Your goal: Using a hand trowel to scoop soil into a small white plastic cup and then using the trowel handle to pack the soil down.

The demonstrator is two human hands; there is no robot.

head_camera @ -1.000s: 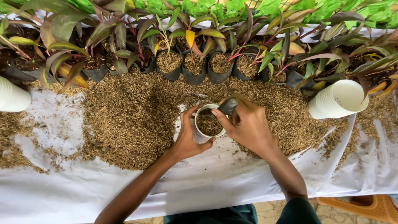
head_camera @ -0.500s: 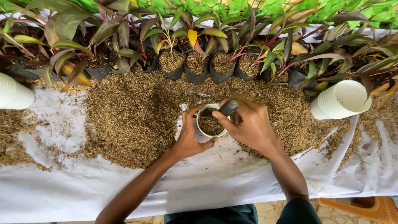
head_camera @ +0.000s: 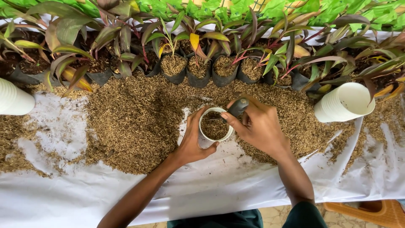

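The cup (head_camera: 215,124), a small white one, stands near the middle of the worktop (head_camera: 211,185), at the near rim of the husk heap (head_camera: 135,122), and is about full of husk. The left hand (head_camera: 192,141) is curled round its left wall, thumb at the far rim and fingers closed under the near side, so it is grasping the cup and keeping it upright. The right hand (head_camera: 257,126) is clenched round a dark grey tool (head_camera: 237,107), whose rounded butt sticks out past the thumb toward the far edge; the working end is hidden behind the fingers, so what kind of tool it is cannot be told. The right thumb tip touches the cup's right rim.

The step looks like packing husk into the cup. To do it well, the left hand should hold the cup square on the white sheet and not squeeze, since a thin wall would buckle and spill. The tool ought to press straight down inside the rim, lightly, so the fill settles level without tipping the cup toward the heap.

Along the far edge stands a row of black bags (head_camera: 198,71) with red-green plants. A stack of white cups (head_camera: 344,102) lies on its side toward the right edge, and another stack (head_camera: 14,98) lies at the left edge.
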